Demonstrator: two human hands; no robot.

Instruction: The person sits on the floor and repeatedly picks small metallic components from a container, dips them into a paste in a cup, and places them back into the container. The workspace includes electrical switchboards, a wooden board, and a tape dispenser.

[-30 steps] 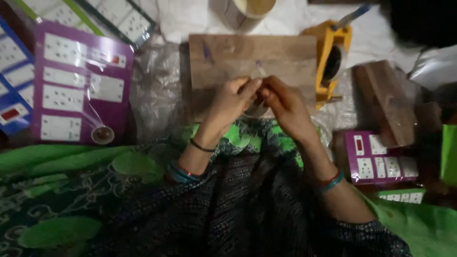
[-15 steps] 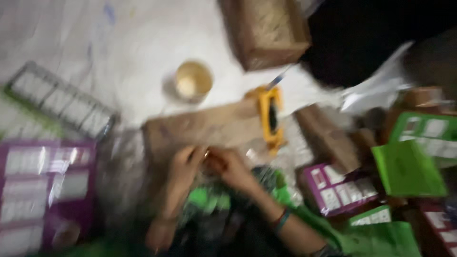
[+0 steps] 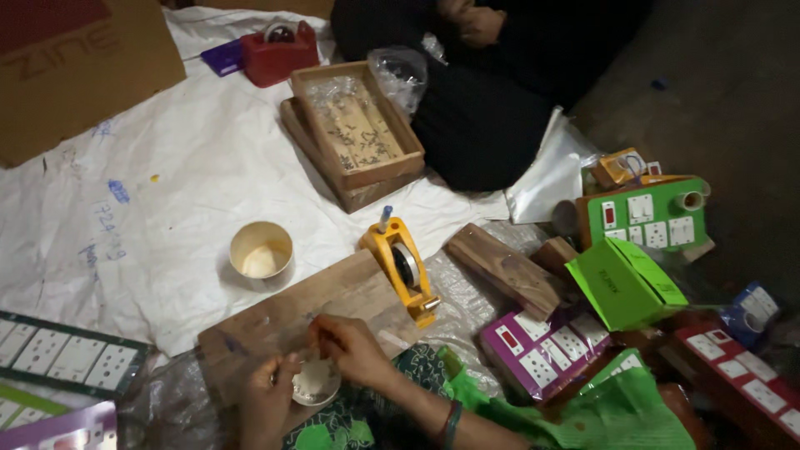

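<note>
My fingers (image 3: 321,329) of the right hand (image 3: 354,350) are pinched nearly closed over a small round white dish (image 3: 315,382); whether they hold a tiny part I cannot tell. The left hand (image 3: 267,398) cups the dish's near-left rim, fingers curled against it.

Handling judgement: the dish looks light, rigid and smooth, likely to slide or tip if nudged; best taken by the rim from two sides. Its contents are too small to make out.

The dish sits at the near edge of a wooden board (image 3: 283,321). Just right of the dish's board lies a yellow tape dispenser (image 3: 400,267); beyond the dish, a cream cup (image 3: 261,250). Farther beyond, stacked wooden trays (image 3: 354,133). Right of the dish, purple (image 3: 546,346) and green switch-panel cartons (image 3: 650,217).

Everything rests on a white plastic sheet (image 3: 167,175) spread on the floor. Another person in dark clothing (image 3: 492,92) sits beyond the trays. Lighting dim.
</note>
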